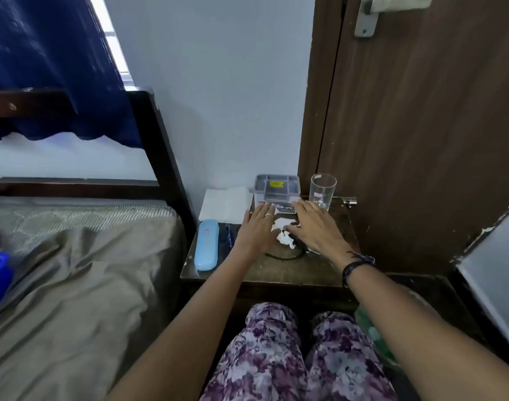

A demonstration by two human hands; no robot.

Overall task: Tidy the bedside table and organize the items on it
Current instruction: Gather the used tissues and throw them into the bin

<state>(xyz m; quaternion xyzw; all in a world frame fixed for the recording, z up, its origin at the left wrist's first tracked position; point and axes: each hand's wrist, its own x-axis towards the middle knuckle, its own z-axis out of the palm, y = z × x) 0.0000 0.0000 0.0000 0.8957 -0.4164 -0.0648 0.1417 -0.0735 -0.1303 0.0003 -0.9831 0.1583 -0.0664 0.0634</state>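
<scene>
Both your hands are out over the middle of the bedside table (276, 272), fingers straight and loosely spread, palms down. Left hand (257, 227) has its fingertips up against the front of the grey container (277, 192); right hand (314, 227) reaches its front right corner. Neither is curled round anything, so this reads as bracketing the box to slide or square it, not lifting it.

Crumpled white tissue (283, 231) sits on the table in the gap between your hands, just in front of the container. Likely rubbish, and it's in the way of any pull toward you. Black cord (285, 256) loops out below your hands; can't tell what it's attached to, your hands cover that.

Container is at the back against the wall, with the empty glass (322, 191) just beside it on the right, near your right fingertips. Mind it if you shift the box rightward. Folded white napkin (226, 205) lies flat back left. Light blue case (206, 244) lies along the left edge, with a dark blue pen (228, 235) beside it; those look already lined up.

Middle of the table still needs sorting.
</scene>
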